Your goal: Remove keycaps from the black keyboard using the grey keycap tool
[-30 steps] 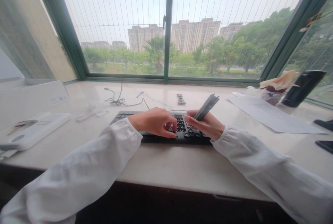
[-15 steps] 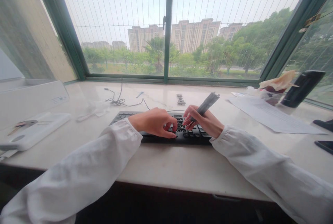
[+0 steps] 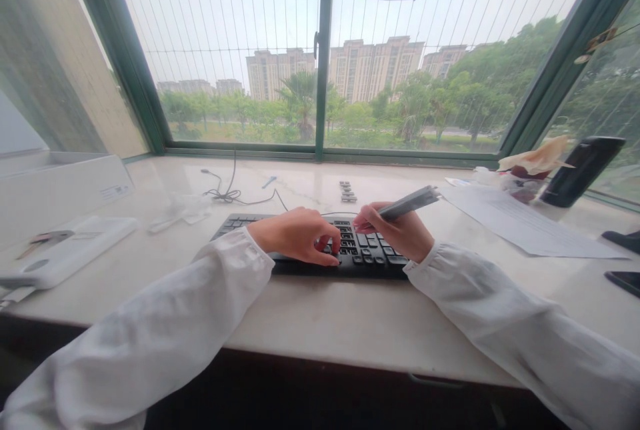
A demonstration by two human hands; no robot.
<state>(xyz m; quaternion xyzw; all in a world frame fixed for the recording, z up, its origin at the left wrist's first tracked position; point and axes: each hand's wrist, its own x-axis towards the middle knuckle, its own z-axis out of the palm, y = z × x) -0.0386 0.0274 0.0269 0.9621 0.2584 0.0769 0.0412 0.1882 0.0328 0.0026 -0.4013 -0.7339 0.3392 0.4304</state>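
Note:
A black keyboard (image 3: 367, 258) lies on the pale stone sill (image 3: 320, 323) in front of me. My left hand (image 3: 297, 235) rests on its middle, fingers curled down onto the keys, holding nothing I can see. My right hand (image 3: 400, 231) hovers over the keyboard's right end, closed on a slim grey tool (image 3: 411, 203) that points up and to the right. A few small dark keycaps (image 3: 347, 191) lie in a short row behind the keyboard.
A white flat device (image 3: 65, 253) and a white box (image 3: 55, 190) sit at the left. Cables (image 3: 225, 193) lie behind the keyboard. Paper sheets (image 3: 520, 223), a black cylinder (image 3: 580, 170) and crumpled wrapping (image 3: 533, 160) are at the right, before the window frame (image 3: 323, 57).
My right hand has lifted slightly off the keys and tilted the grey tool lower, now pointing more to the right. My left hand has stayed on the keyboard.

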